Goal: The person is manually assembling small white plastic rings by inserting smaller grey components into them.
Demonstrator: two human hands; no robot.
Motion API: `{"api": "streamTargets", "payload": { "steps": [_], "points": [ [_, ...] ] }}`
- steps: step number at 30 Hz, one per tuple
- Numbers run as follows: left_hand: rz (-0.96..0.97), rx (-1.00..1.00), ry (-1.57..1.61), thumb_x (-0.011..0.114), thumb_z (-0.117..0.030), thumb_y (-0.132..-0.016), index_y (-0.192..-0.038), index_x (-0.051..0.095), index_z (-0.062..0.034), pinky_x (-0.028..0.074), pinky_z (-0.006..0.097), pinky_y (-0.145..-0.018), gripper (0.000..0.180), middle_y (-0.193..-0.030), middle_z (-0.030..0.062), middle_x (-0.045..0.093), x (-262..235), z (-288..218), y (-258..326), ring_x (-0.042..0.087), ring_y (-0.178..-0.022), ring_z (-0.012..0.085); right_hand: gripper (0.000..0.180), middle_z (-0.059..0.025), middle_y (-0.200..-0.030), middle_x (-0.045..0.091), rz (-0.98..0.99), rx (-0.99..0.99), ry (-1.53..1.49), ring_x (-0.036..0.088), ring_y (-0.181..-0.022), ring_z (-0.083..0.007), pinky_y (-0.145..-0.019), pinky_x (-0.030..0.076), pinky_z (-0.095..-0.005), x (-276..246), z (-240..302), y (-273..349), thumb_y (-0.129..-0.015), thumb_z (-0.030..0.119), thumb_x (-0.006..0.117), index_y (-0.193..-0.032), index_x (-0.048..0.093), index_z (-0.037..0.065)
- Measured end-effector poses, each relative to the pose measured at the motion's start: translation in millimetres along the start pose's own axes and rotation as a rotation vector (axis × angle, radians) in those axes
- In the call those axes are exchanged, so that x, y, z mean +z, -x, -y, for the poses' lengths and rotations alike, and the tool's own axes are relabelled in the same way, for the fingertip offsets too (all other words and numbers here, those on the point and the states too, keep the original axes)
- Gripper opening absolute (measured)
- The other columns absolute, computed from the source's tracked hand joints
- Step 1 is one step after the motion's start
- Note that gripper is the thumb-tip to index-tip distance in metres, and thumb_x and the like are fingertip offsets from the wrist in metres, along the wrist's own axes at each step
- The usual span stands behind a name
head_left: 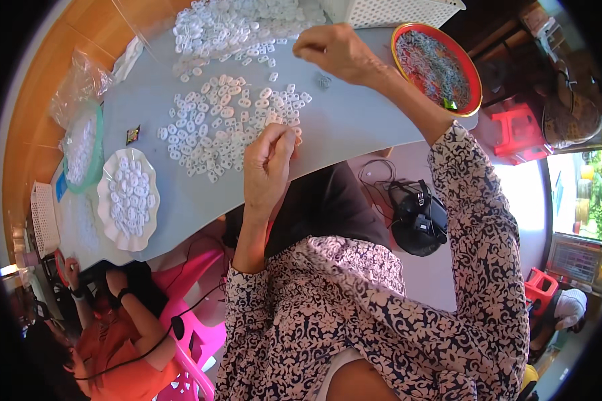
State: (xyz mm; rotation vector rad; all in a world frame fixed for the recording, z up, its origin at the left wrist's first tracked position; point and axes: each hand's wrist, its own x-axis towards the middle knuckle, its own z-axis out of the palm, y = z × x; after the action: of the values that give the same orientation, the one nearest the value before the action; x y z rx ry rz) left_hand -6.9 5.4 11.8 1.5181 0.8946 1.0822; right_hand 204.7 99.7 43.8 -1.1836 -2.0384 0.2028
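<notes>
Left hand (pixel 269 162) curled, fingertips pinched narrow at near edge of white ring spread (pixel 231 123); whether ring is held cannot be told. Rings lie up and left from it, touching fingertips. Right hand (pixel 334 50) closed in loose pinch, raised farther across grey table (pixel 354 120), small metal bit (pixel 323 81) just below it. Red tray (pixel 473 73) of metal bits lies to right of right hand, near. Left hand nearer to rings.
</notes>
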Motion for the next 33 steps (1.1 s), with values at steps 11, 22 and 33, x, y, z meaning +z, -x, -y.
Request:
{"api": "streamTargets", "payload": {
  "steps": [11,22,33],
  "points": [
    [0.006,0.021,-0.028,0.051,-0.009,-0.090,-0.086,0.058,0.0035,0.036,0.020,-0.052,0.015,-0.064,0.0005,0.052,3.6,3.9,-1.0,0.044,-0.058,0.0046,0.011,-0.0159,-0.078,0.062,0.427,0.113,0.272,0.060,-0.076,-0.0334,-0.070,0.048,-0.0404,10.1,22.0,8.8,-0.079,0.009,0.055,-0.078,0.064,0.002],
    [0.057,-0.030,-0.063,0.051,-0.011,-0.091,-0.088,0.061,0.0019,0.039,0.021,-0.060,0.017,-0.075,0.0023,0.059,-0.8,5.8,1.9,0.050,-0.065,0.0069,0.010,-0.0214,-0.075,0.059,0.406,0.153,0.385,0.060,-0.074,-0.0374,-0.068,0.049,-0.0438,21.2,35.5,8.8,-0.078,0.005,0.052,-0.073,0.058,-0.002],
    [0.095,0.054,-0.058,0.051,-0.014,-0.091,-0.086,0.057,-0.0002,0.035,0.020,-0.053,0.016,-0.067,0.0006,0.053,-9.3,-0.1,-1.7,0.045,-0.060,0.0053,0.016,-0.0126,-0.071,0.065,0.019,0.274,-0.183,0.065,-0.066,-0.0223,-0.064,0.052,-0.0309,18.6,59.2,56.1,-0.073,0.006,0.063,-0.087,0.066,0.001]
  ]
}}
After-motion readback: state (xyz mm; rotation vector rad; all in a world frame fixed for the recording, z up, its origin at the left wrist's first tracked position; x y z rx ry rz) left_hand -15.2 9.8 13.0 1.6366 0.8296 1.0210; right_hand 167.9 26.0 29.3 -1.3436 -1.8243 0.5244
